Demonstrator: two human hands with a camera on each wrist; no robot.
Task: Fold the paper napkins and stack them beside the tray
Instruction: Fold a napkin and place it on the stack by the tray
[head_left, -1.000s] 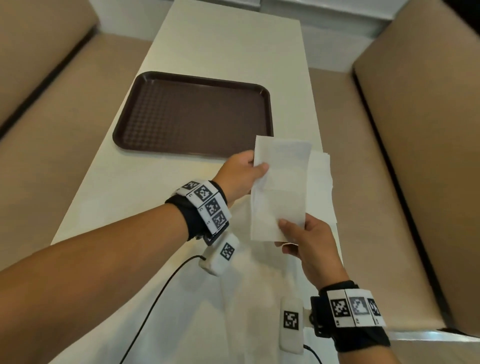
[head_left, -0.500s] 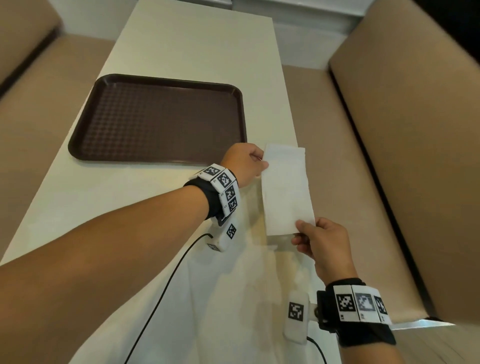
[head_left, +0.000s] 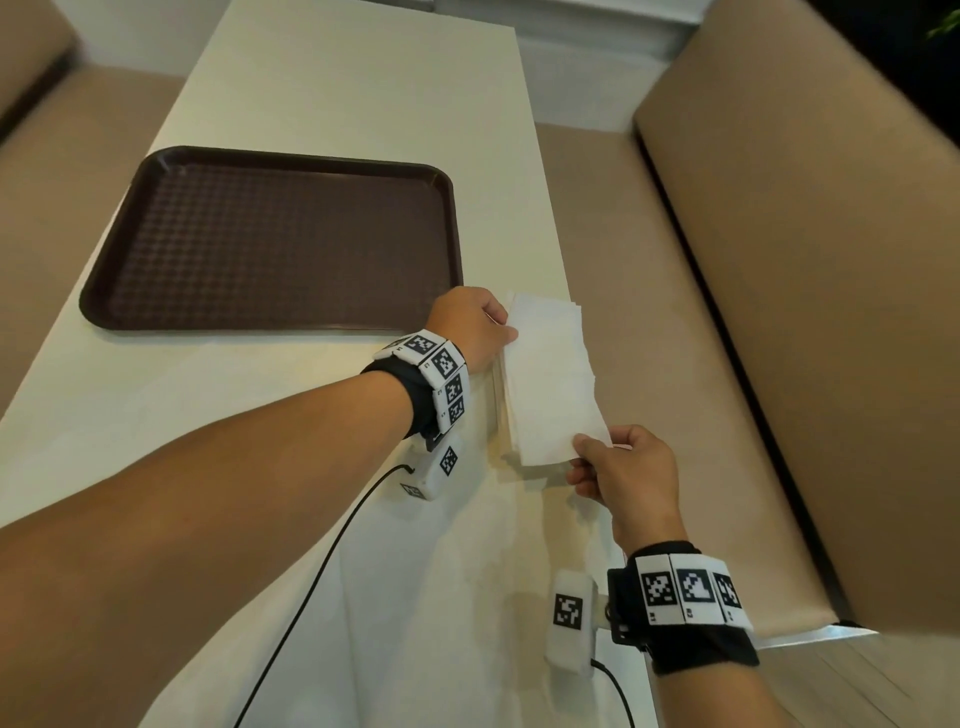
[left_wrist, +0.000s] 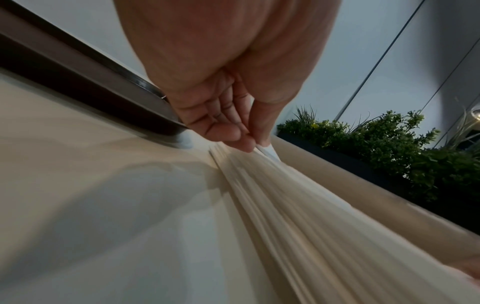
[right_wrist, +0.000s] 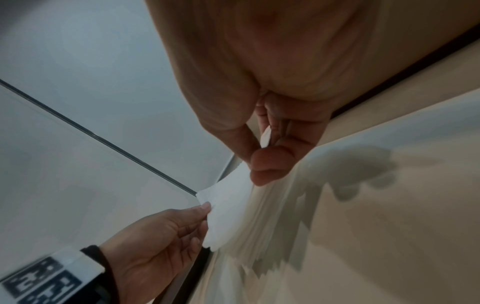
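Note:
A folded white napkin (head_left: 550, 384) lies long and narrow over a stack of folded napkins (head_left: 500, 410) on the cream table, just right of the brown tray's (head_left: 260, 156) near right corner. My left hand (head_left: 506, 332) pinches the napkin's far left edge. The near end is pinched by my right hand (head_left: 587, 452). In the left wrist view my left hand (left_wrist: 255, 144) nips a napkin corner above the layered stack (left_wrist: 298, 205), beside the tray rim (left_wrist: 91, 82). In the right wrist view my right hand (right_wrist: 262, 162) grips the napkin (right_wrist: 231, 195) opposite my left hand (right_wrist: 197, 214).
The stack sits close to the table's right edge (head_left: 563, 270). Beige bench seats (head_left: 779, 312) run along both sides of the table. Black cables (head_left: 311, 582) trail from both wrist cameras. Green plants (left_wrist: 389, 144) stand beyond the right-hand bench.
Both hands have carried the folded napkin down and away from me, from the air onto the stack beside the tray. The grips have stayed the same.

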